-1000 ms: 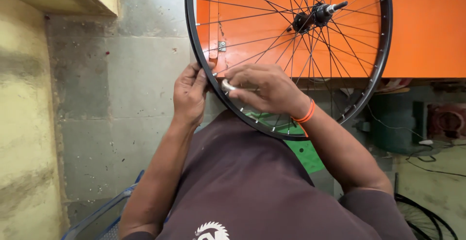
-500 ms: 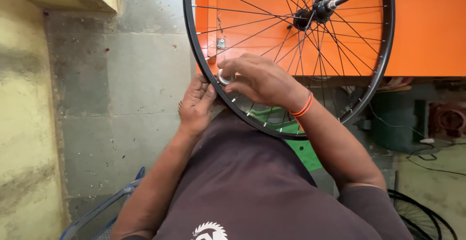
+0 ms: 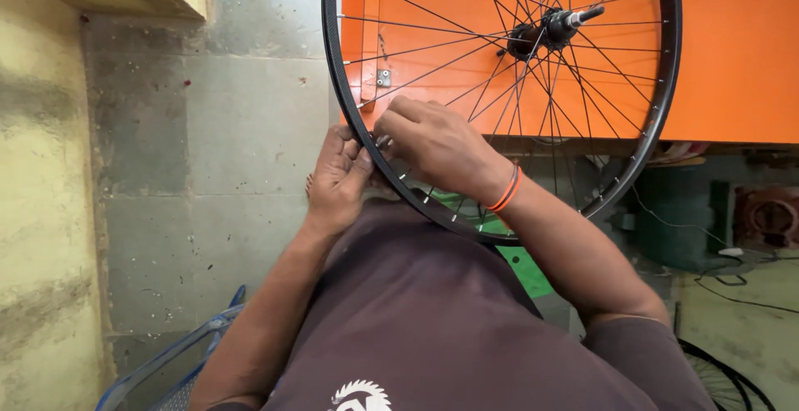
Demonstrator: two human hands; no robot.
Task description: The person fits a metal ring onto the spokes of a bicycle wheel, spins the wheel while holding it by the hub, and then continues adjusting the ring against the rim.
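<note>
Head view: bicycle wheel [image 3: 649, 128] stands upright, upper centre to upper right of frame, against an orange panel [image 3: 732, 45]. Left hand [image 3: 337, 180], frame centre, fingers closed on the rim's outer edge. Right hand [image 3: 433, 143], inside the rim, fingertips pinched together at a spoke end; object pinched indiscernible. Orange wristband [image 3: 505, 190] on right wrist.

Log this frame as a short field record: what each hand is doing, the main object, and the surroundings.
Main object: black spoked bicycle wheel, upright, hub at upper right.
Left hand: outside the rim at its lower left, fingers on the rim.
Right hand: reaching among the spokes, fingertips pinched at the rim's inner side; what they pinch is too small to tell.
Wrist: orange band on the right.
Background: orange panel, grey concrete wall.
</note>
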